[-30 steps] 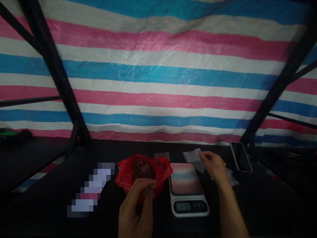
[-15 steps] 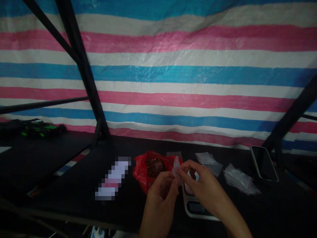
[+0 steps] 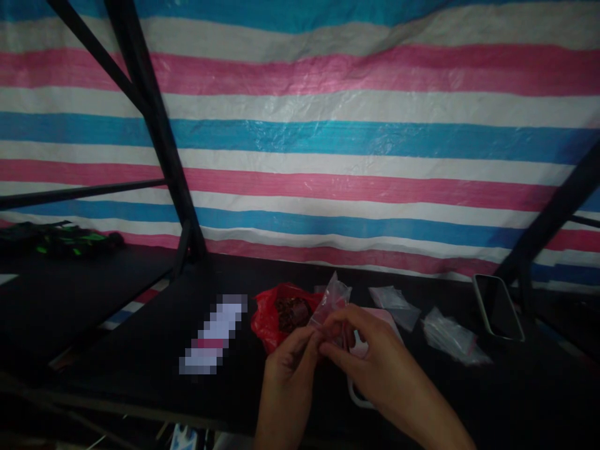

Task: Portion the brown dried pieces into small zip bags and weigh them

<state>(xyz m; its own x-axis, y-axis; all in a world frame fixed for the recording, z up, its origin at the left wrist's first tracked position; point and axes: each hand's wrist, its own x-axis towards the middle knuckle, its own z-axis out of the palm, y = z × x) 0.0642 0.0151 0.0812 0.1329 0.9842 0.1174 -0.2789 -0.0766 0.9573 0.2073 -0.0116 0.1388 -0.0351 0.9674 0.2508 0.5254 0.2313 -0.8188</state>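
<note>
A pink, white and blue striped tarp (image 3: 328,137) hangs behind a black counter (image 3: 140,350) framed by dark metal struts (image 3: 154,131). Just above the counter's near edge, the left hand (image 3: 285,381) and the right hand (image 3: 375,369) meet, each pinching the lower end of a small clear bag (image 3: 332,299) that stands up between their fingertips, just right of an open red bag (image 3: 272,319) with dark contents. A scale (image 3: 391,317) shows partly behind the right hand, with more clear bags (image 3: 452,340) and a phone (image 3: 499,306) further right.
</note>
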